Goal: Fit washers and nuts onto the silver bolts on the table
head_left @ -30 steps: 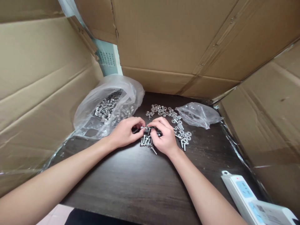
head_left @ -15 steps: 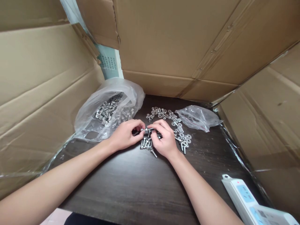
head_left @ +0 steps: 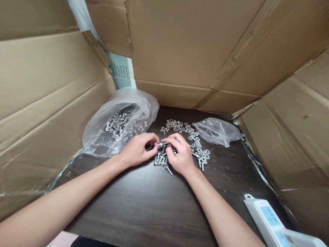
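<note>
A shiny metal bolt [head_left: 161,144] lies level between my two hands, with what looks like a nut around its middle. My left hand [head_left: 140,149] pinches its left end between thumb and fingertips. At the other end, the thumb and curled fingers of my right hand [head_left: 180,153] close on the shank; part of it is hidden. Under my fingertips, a cluster of loose bolts [head_left: 160,159] lies on the dark tabletop [head_left: 144,202]. Washers and nuts [head_left: 197,142] are scattered beyond and to the right of my right hand, with a few bolts [head_left: 202,165] among them.
Behind my left hand stands an open clear plastic bag [head_left: 144,97] holding many bolts. A crumpled clear bag [head_left: 217,130] lies at the back right. Cardboard walls [head_left: 180,51] enclose the table on three sides. A white power strip [head_left: 259,212] sits at the front right.
The view has tipped up slightly, so everything sits a little lower. Both hands keep nearly the same pose on the bolt, whose middle shows a bit more clearly between the fingertips.
</note>
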A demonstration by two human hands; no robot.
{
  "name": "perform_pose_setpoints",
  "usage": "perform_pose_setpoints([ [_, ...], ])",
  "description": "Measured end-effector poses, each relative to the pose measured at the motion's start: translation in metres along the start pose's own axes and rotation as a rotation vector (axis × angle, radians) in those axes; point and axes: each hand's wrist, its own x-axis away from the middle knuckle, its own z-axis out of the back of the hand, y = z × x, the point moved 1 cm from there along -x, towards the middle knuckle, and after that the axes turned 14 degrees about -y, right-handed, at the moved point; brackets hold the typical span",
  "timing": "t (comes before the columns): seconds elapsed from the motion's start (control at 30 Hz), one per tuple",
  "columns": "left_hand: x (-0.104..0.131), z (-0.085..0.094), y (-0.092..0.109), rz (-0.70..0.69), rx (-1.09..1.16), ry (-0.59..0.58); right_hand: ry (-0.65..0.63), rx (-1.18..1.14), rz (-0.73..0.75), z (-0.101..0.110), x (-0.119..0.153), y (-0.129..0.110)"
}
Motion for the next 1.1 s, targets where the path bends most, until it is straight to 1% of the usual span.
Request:
perform_pose_setpoints([
  [0.23,0.0000,0.0001,0.0004,-0.001,0.001,0.001,-0.024,0.025,-0.020,-0.0012,0.0003,0.0029],
  [0.57,0.0006,-0.0004,-0.0008,-0.001,0.000,-0.008,-0.012,0.030,-0.008,-0.0009,0.0002,0.0017],
  [0.8,0.0010,-0.0003,-0.0007,-0.008,0.002,-0.004,-0.091,0.110,-0.029,-0.0029,-0.0004,0.0045],
  [0.93,0.0013,-0.0004,-0.0007,-0.007,0.004,-0.003,-0.076,0.107,-0.042,-0.0025,-0.0005,0.0039],
  [1.1,0.0017,-0.0004,-0.0004,-0.010,0.013,-0.005,-0.049,0.060,-0.013,-0.0009,-0.0008,0.0014],
])
